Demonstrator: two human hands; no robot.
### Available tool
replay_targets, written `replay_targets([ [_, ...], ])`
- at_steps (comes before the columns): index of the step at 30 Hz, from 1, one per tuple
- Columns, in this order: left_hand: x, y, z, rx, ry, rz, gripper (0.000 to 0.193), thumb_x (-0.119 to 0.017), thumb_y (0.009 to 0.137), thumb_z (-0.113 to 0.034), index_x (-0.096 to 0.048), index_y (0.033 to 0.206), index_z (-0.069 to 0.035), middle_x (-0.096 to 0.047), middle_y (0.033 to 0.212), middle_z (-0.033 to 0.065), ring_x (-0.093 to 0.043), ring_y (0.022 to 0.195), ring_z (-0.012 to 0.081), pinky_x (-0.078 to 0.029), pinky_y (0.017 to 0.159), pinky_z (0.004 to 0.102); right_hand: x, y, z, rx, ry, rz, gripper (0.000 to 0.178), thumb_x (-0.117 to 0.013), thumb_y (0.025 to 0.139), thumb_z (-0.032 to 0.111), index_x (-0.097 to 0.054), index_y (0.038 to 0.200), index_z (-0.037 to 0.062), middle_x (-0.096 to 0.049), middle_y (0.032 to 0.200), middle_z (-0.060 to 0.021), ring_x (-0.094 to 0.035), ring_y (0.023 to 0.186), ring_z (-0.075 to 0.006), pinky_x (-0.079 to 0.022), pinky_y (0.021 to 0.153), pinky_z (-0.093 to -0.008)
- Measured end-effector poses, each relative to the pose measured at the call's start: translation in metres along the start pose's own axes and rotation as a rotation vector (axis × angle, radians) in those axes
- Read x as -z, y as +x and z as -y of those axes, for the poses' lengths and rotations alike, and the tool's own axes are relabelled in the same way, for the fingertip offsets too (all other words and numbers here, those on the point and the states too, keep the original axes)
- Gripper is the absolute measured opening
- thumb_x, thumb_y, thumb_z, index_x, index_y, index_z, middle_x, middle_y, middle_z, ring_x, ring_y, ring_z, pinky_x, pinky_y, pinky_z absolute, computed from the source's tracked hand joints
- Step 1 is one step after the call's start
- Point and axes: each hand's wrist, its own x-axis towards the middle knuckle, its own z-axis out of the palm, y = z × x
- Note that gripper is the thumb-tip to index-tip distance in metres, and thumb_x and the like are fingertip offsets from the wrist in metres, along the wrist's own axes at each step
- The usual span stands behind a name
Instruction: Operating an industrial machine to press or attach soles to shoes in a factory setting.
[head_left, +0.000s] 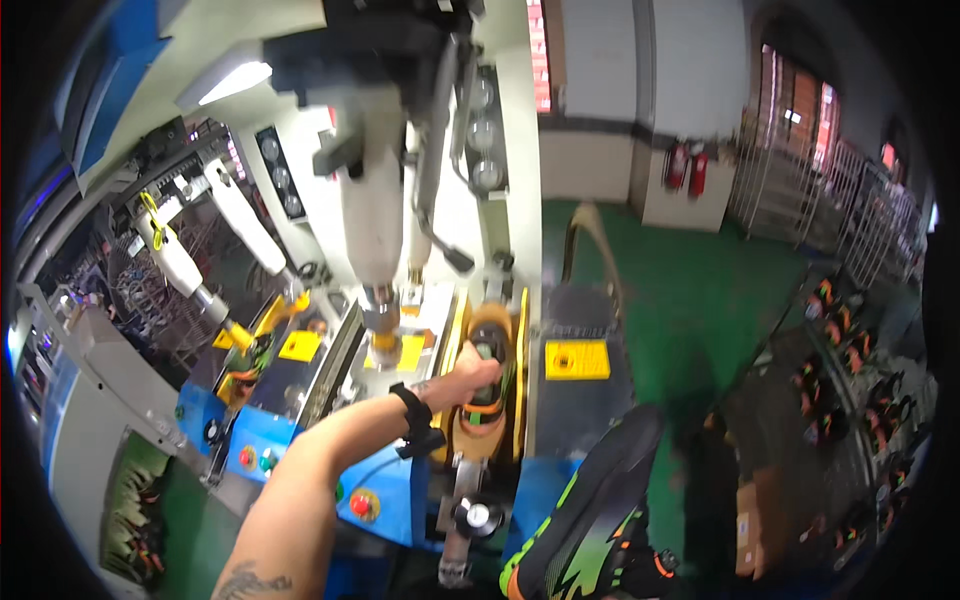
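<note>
Reaching into a large white-and-blue machine (515, 150).
A black shoe with neon-green marks (580, 510) shows lower right; a dark, orange-rimmed shoe (490, 397) lies between yellow plates (520, 400), under the bare left hand (478, 371), its grip curled; whether it pinches, I cannot tell.

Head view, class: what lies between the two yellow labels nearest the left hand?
In the head view, a yellow-sided holder lies between them, with a dark, green-and-orange shoe in it and the left hand at the shoe.
</note>
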Motion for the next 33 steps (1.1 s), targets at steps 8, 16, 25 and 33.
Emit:
replay_targets([
  [8,0.154,-0.101,-0.018,-0.019,-0.306,0.252,0.038,-0.062,0.071,0.004,-0.060,0.108,0.000,-0.064,0.097,0.0121,-0.064,0.088,0.0180,-0.053,0.075,0.0336,-0.039,0.005,0.006,-0.217,-0.170,0.035,0.033,-0.063,0.072,0.004,-0.061,0.104,0.0002,-0.066,0.089,-0.0109,-0.068,0.083,-0.0232,-0.057,0.079,-0.0371],
  [16,0.269,-0.398,0.099,0.067,-1.010,-0.200,0.083,-0.069,0.058,-0.008,-0.041,0.136,0.003,-0.057,0.127,0.0165,-0.055,0.119,0.0292,-0.042,0.103,0.0410,-0.204,0.103,-0.024,-0.642,-0.213,0.269,0.029,-0.058,0.076,0.008,-0.061,0.102,-0.0040,-0.067,0.102,-0.0190,-0.068,0.091,-0.0315,-0.057,0.083,-0.0414],
  [25,0.269,-0.410,0.181,0.449,-1.050,-0.395,0.052,-0.064,0.071,-0.009,-0.051,0.120,0.000,-0.060,0.113,0.0143,-0.059,0.103,0.0278,-0.049,0.088,0.0411,-0.254,0.180,-0.148,0.101,-1.440,0.238,0.044,-0.059,0.072,0.012,-0.049,0.107,-0.0124,-0.061,0.104,-0.0337,-0.062,0.102,-0.0448,-0.049,0.091,-0.0438],
  [33,0.236,-0.403,0.211,0.777,-0.991,-0.605,0.027,-0.057,0.081,-0.010,-0.057,0.107,-0.003,-0.061,0.101,0.0127,-0.060,0.090,0.0261,-0.052,0.077,0.0389,-0.254,0.177,-0.142,0.114,-1.565,0.065,0.055,-0.065,0.070,0.022,-0.049,0.109,-0.0131,-0.061,0.106,-0.0362,-0.061,0.102,-0.0475,-0.050,0.092,-0.0461],
])
